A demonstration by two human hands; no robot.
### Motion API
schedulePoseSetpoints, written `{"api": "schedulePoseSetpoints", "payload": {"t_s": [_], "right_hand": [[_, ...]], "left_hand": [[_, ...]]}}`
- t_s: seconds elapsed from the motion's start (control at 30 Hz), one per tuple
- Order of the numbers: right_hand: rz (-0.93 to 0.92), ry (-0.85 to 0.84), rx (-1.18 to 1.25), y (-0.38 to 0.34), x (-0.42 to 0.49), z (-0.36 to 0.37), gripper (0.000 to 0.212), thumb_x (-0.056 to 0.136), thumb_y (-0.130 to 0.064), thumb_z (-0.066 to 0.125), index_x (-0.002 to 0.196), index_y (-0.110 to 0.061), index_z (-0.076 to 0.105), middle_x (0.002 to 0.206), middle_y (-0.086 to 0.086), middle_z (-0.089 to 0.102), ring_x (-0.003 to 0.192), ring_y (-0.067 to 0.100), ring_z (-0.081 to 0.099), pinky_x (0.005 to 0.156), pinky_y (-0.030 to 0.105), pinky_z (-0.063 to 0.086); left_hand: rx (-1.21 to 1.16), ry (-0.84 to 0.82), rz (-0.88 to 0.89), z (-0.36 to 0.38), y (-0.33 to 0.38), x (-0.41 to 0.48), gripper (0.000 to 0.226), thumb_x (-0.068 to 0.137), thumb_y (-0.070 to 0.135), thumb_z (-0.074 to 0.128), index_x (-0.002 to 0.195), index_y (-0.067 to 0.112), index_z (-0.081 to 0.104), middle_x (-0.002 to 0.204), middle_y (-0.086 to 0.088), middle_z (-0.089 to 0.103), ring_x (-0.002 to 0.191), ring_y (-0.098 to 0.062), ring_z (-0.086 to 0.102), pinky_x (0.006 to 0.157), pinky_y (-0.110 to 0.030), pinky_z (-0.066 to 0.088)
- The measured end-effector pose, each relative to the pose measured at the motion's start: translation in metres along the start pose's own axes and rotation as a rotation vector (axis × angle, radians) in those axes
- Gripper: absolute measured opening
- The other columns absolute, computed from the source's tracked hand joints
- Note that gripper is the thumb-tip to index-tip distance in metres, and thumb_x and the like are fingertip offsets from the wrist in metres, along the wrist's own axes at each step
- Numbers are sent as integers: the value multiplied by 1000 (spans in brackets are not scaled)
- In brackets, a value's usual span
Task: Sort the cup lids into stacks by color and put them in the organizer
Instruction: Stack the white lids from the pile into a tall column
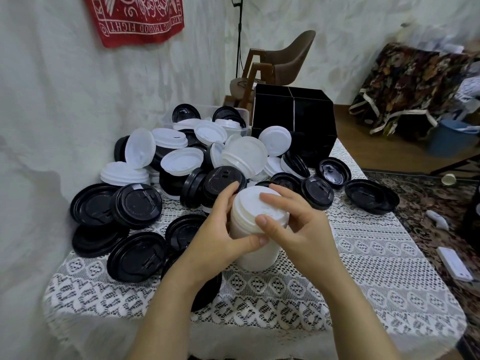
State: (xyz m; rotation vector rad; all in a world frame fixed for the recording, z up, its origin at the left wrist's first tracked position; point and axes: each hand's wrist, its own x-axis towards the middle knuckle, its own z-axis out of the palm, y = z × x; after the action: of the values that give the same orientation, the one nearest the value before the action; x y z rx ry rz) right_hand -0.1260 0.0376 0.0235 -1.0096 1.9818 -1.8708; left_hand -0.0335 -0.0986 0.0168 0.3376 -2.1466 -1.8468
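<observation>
Nearest to me, the lace-covered worktop (363,268) is carrying everything, and both forearms are reaching in over its front edge. The left hand (220,237) is wrapping its fingers round the side of a stack of white lids (255,257), thumb lying across the front. The right hand (296,229) is gripping the top of the same stack, thumb pressing on the rim and the other fingers curling over the top. The stack is standing tilted at the middle of the worktop, its base touching the lace.

To the left, loose black lids (136,257) are lying flat and overlapping one another. Behind the hands, a mixed pile of lids (233,157), white and black, is heaping up and leaning every way. Behind that, a clear tub (244,113) is holding more lids, and just beside it the black organizer (293,118) is sitting at the far right corner. Beyond, a brown chair (293,58) is standing by the wall, with a red banner (140,19) hanging up at the left
</observation>
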Motion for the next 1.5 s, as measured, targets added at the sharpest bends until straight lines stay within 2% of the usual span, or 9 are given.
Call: {"api": "schedulePoseSetpoints", "payload": {"t_s": [0.23, 0.37, 0.5, 0.63, 0.8, 1.0, 1.2, 1.4, 1.5], "right_hand": [[-9, -1, -61, 4, -1, 0, 38, 67, -49, 79, 103, -41, 70, 132, -14, 55, 123, 3, 52, 104, 40, 46], [-7, -21, -97, 3, -1, -2, 41, 70, -62, 74, 104, -41, 69, 132, -17, 55, 123, 1, 51, 105, 38, 44], [-7, -59, -60, 1, -2, -6, 39, 79, -64, 49, 106, -42, 68, 127, -30, 54, 128, -10, 42, 104, 21, 39], [1, -57, -71, 0, -5, -11, 35, 88, -56, 44, 114, -43, 64, 136, -27, 48, 127, -16, 39, 94, 2, 35], [43, 353, -269, 16, -4, -39, 24, 94, -22, 55, 111, -39, 61, 126, -15, 57, 118, 0, 50, 105, 28, 40], [405, 77, -631, 42, -11, -62, 75, 87, -26, 68, 149, -30, 26, 159, -5, 14, 146, 21, 15, 115, 50, 20], [368, 75, -650, 45, -8, -65, 81, 80, -34, 75, 148, -25, 32, 145, 1, 40, 133, 22, 36, 109, 45, 35], [319, -6, -719, 49, -8, -71, 83, 79, -35, 75, 149, -32, 30, 154, -6, 28, 140, 18, 27, 117, 45, 25], [315, 0, -687, 50, -8, -73, 79, 79, -34, 77, 146, -32, 36, 141, -10, 37, 126, 14, 36, 112, 42, 34]], "left_hand": [[46, -24, 45, 1, 1, -2, 101, 59, 43, 82, 144, 47, 27, 145, 19, 41, 130, -4, 46, 107, -35, 43], [99, -1, 101, 7, 7, -2, 92, 65, 48, 80, 143, 46, 31, 145, 25, 36, 129, 2, 44, 104, -30, 45], [127, 41, 106, 9, 6, 1, 78, 69, 64, 69, 138, 50, 36, 141, 27, 41, 128, 7, 42, 106, -27, 42], [119, 42, 105, 9, 3, 3, 71, 64, 64, 70, 128, 57, 39, 138, 25, 45, 126, 6, 45, 100, -19, 44], [90, 38, 84, 8, 2, 3, 67, 69, 49, 74, 126, 57, 40, 137, 24, 47, 120, 10, 47, 93, -10, 43], [68, 41, 84, 9, 3, 3, 68, 68, 45, 74, 128, 52, 41, 136, 24, 47, 119, 12, 47, 90, -5, 40], [92, 43, 94, 8, 2, 4, 76, 65, 55, 74, 133, 49, 41, 136, 24, 47, 122, 9, 47, 96, -10, 41], [92, 46, 94, 9, 4, 3, 70, 68, 47, 74, 131, 49, 42, 137, 22, 47, 121, 10, 47, 94, -6, 40], [93, 45, 94, 8, 3, 4, 74, 62, 58, 72, 129, 51, 42, 136, 24, 48, 121, 10, 47, 94, -6, 40]]}}
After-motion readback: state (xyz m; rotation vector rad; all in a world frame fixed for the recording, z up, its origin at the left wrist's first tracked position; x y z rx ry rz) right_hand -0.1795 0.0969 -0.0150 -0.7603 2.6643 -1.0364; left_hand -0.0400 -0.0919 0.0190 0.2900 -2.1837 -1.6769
